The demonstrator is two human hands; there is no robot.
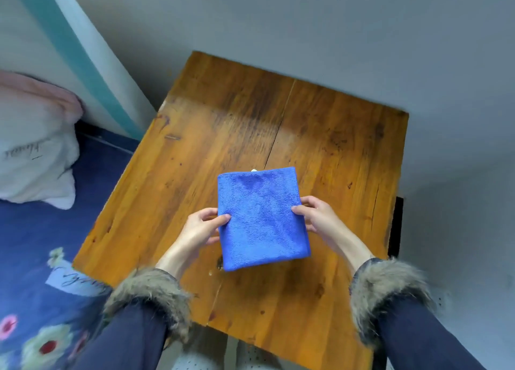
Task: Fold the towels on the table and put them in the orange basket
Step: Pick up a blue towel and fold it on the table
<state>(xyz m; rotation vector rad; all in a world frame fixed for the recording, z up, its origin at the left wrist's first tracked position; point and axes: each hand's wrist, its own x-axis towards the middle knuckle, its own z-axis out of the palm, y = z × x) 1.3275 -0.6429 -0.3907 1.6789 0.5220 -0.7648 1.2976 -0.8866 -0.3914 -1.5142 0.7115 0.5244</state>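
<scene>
In the head view, a blue towel (263, 219), already folded into a compact rectangle, sits at the centre of the frame over the near half of the wooden table (334, 135). Whether its underside rests on the wood or hangs just above it cannot be told. The left hand (202, 227) pinches the towel's left edge, thumb on top and fingers curled beneath. The right hand (316, 216) does the same at the right edge, so both hands hold the towel. A small white tag (254, 170) peeks out at the far edge. No other towel shows on the table, and the orange basket is not in view.

To judge by its plush nap, the towel is soft, light and limp, with no risk of breakage. It will probably sag and open up if lifted by 1 corner. The 2 opposite side edges, where the hands now are, look like the right places to hold it, with all layers caught together so the fold keeps.

At the left of the frame lie a bed with a blue flowered cover (33, 244) and a white pillow (33, 152). Fur-trimmed cuffs (147, 291) ring both dark sleeves.
</scene>
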